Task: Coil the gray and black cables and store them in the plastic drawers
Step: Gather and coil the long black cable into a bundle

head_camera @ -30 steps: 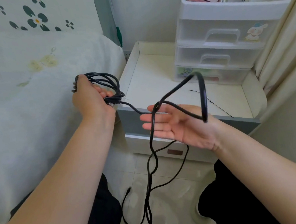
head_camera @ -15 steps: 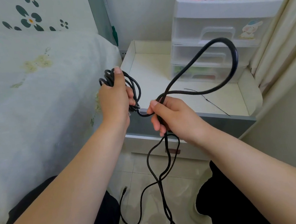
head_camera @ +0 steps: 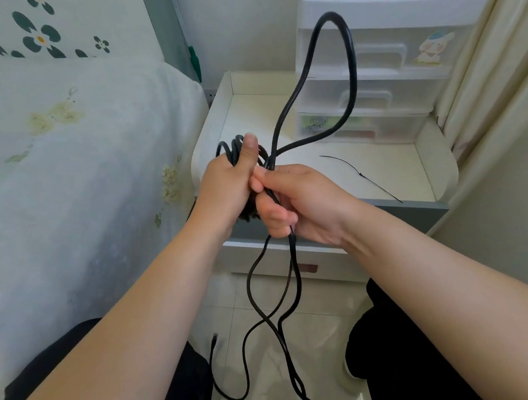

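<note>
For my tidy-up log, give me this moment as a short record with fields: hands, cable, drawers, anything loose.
left hand: grips the coil
right hand: pinches the cable beside the coil
cable: black, one loop standing up, the rest trailing to the floor
drawers: all shut
cable tie: lies loose on the cabinet

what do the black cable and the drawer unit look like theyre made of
Black cable: likely rubber or soft plastic sheath, smooth with a slight sheen; it bends in a springy loop. Drawer unit: looks like plastic, a glossy white frame with translucent, frosted drawer fronts that dimly show the contents.
</note>
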Available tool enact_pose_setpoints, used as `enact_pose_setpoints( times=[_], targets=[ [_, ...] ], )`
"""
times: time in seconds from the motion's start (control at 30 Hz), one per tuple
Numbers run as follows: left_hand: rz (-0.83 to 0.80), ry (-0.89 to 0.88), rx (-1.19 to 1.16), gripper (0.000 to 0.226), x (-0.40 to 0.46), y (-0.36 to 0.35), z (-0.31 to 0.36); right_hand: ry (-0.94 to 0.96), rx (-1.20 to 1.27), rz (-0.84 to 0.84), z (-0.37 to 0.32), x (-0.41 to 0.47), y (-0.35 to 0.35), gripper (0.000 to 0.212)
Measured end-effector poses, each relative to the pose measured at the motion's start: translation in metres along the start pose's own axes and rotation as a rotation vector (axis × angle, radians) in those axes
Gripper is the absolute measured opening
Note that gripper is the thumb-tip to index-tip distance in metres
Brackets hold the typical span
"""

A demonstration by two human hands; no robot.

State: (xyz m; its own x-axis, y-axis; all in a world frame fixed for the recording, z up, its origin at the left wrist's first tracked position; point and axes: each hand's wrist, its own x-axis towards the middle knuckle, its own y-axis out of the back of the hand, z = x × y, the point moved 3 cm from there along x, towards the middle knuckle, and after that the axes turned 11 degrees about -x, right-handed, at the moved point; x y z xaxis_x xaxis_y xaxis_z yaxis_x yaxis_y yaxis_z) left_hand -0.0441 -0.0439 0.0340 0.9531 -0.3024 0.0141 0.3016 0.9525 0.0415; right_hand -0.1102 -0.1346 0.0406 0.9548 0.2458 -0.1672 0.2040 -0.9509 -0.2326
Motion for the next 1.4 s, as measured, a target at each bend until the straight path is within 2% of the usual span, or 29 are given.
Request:
enact_pose_setpoints(
  times=[0.17,0.27,0.3,0.37,0.47,0.53,0.6,0.67,0.73,0.8,0.97,1.03,1.17,1.23,1.3,1.4],
  targets=[
    [-0.039,0.133,0.055,0.073,-0.005,-0.003,0.006,-0.04,0.05,-0.034,0.002,0.001,0.0,0.029],
    [-0.149,0.186,0.066,0.079,-0.008,-0.005,0.006,-0.019,-0.036,-0.004,0.0,0.001,0.002,0.034],
    [-0.186,0.187,0.068,0.081,-0.009,-0.006,0.005,-0.018,-0.077,0.02,-0.001,0.0,0.002,0.03],
    [-0.264,0.191,0.075,0.086,-0.011,-0.007,0.002,-0.012,-0.177,0.114,-0.005,-0.002,0.006,0.005],
    [-0.331,0.241,0.024,0.084,-0.015,-0.01,-0.001,-0.044,-0.332,0.319,-0.009,-0.002,0.026,0.045],
    [-0.369,0.257,0.022,0.079,-0.017,-0.009,-0.001,-0.047,-0.423,0.444,-0.011,-0.002,0.038,0.053],
    [-0.444,0.241,0.117,0.071,-0.017,-0.006,-0.003,-0.085,-0.454,0.553,-0.013,-0.004,0.053,0.045],
    [-0.551,0.226,0.313,0.069,-0.02,-0.001,-0.006,-0.086,-0.514,0.679,-0.016,-0.008,0.072,0.026],
    [-0.624,0.258,0.397,0.055,-0.024,0.003,-0.006,-0.107,-0.75,0.736,-0.017,-0.011,0.085,0.023],
    [-0.652,0.296,0.343,0.045,-0.027,0.006,-0.001,-0.113,-1.02,0.732,-0.012,-0.011,0.088,0.029],
    [-0.65,0.279,0.148,0.047,-0.027,0.029,0.012,-0.133,-1.334,0.946,-0.014,-0.02,0.109,0.042],
    [-0.595,0.218,0.02,0.051,-0.026,0.04,0.017,-0.243,-1.263,0.838,-0.014,-0.023,0.129,0.038],
    [-0.585,0.185,-0.306,0.061,-0.03,0.044,0.02,-0.456,-0.857,0.299,0.013,-0.021,0.129,0.032],
    [-0.552,0.219,-0.483,0.059,-0.032,0.044,0.02,-0.495,-0.8,0.117,0.026,-0.017,0.116,0.038],
    [-0.483,0.28,-0.599,0.047,-0.033,0.043,0.02,-0.46,-0.941,0.169,0.03,-0.01,0.105,0.045],
    [-0.378,0.372,-0.593,0.037,-0.035,0.04,0.021,-0.283,-1.456,0.481,0.031,0.0,0.09,0.04]
  ],
)
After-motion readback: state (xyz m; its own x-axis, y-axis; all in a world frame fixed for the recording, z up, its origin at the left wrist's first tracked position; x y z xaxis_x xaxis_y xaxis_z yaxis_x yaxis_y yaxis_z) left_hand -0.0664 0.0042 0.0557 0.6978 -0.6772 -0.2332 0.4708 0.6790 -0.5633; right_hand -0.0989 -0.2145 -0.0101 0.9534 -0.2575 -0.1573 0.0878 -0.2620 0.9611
